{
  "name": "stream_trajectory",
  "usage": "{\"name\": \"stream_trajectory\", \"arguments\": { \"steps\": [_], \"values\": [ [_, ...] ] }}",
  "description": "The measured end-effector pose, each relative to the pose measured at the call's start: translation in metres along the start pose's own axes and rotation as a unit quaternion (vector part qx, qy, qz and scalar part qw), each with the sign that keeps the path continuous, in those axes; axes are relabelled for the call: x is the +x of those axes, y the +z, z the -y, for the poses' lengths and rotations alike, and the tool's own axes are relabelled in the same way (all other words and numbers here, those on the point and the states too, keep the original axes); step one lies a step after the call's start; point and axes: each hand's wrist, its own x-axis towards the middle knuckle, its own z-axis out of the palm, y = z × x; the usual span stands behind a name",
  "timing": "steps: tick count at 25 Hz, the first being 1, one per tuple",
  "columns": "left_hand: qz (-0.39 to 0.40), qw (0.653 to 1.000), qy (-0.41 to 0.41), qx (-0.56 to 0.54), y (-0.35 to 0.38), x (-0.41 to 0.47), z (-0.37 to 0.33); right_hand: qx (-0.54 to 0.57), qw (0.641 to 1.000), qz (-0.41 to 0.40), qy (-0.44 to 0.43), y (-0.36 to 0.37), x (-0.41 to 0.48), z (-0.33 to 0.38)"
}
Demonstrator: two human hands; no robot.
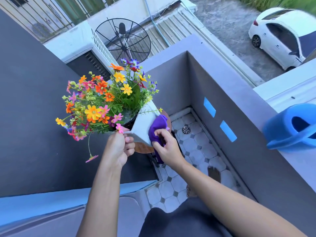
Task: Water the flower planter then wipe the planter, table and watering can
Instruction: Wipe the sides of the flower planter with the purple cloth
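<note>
The planter (pixel 143 127), flowers (pixel 102 100) in it, is over the desk (pixel 142 148). The left hand (pixel 118 147) grips its near corner; the right hand (pixel 166 142) presses the cloth (pixel 156 129) on its right side. The watering can (pixel 289 129) stands far right on the balcony wall (pixel 256 106).

- Watering can (pixel 289 129) is cut off by the right edge; the spout is not seen.
- Table (pixel 143 148) is mostly covered by the planter (pixel 143 124) and both hands; only brown slivers are seen and the legs are hidden.
- Planter's base and left wall are masked by the flowers (pixel 102 100) and the left hand (pixel 118 147); the soil is hidden.
- Cloth (pixel 157 127) is partly buried under the curled fingers of the right hand (pixel 166 144); its lower end is lost behind the wrist.
- Left hand's grip at the planter's corner is partly screened by petals.
- Car (pixel 280 36) is cropped at the right edge and smeared by blur.
</note>
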Motion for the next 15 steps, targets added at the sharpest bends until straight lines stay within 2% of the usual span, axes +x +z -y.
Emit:
{"name": "stream_trajectory", "arguments": {
  "steps": [2,8,13,15],
  "values": [
    [-0.006,1.000,0.011,0.013,0.000,0.000,0.001,0.005,1.000,-0.014,0.005,0.002,0.001,0.001],
    [0.001,0.998,0.029,0.049,0.003,0.001,0.003,0.064,0.995,-0.056,-0.056,0.007,0.022,0.048],
    [0.015,0.996,0.057,0.064,0.000,-0.010,-0.008,0.037,0.985,-0.121,-0.114,0.001,0.045,0.075],
    [0.031,0.995,0.069,0.057,0.002,-0.016,-0.013,0.043,0.982,-0.148,-0.111,-0.008,0.059,0.088]
  ]
}}
